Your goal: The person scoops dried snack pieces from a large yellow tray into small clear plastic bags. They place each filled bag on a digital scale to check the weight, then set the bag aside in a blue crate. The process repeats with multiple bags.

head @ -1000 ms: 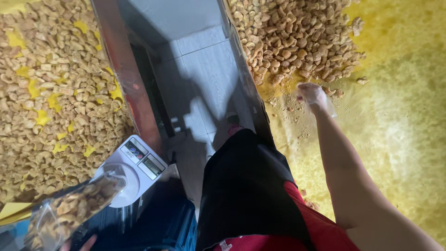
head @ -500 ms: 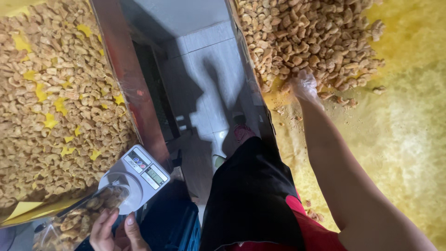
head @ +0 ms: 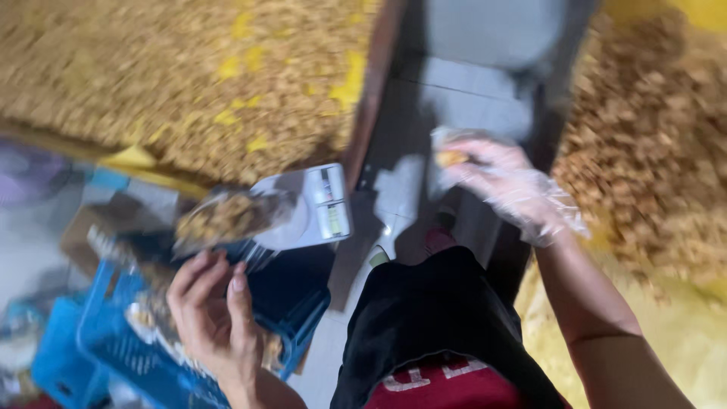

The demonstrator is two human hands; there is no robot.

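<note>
Two broad spreads of golden-brown snack pieces dominate the blurred frame: one heap (head: 174, 83) fills the upper left, dotted with yellow scraps, and a second heap (head: 651, 159) lies along the right edge on a yellow sheet (head: 553, 341). Between them runs a strip of grey tiled floor (head: 454, 98), above the person's black shorts (head: 432, 318) and red shirt hem. At lower left stands a blue plastic crate (head: 113, 341), its contents too smeared to make out. A small white digital scale (head: 314, 208) sits near the edge of the left bench, just beside the crate. A clear bag of snack pieces (head: 227, 216) lies against the scale's left side, directly above the left hand (head: 216, 314), whose fingers are raised toward it and touch its lower edge; whether that grip is clenched on the bag cannot be told through the blur. The right hand (head: 503, 182), in a thin transparent glove, hangs over the floor strip between the benches, its grip clenched on a small orange-brown snack piece (head: 452, 158) at the fingertips.
</note>
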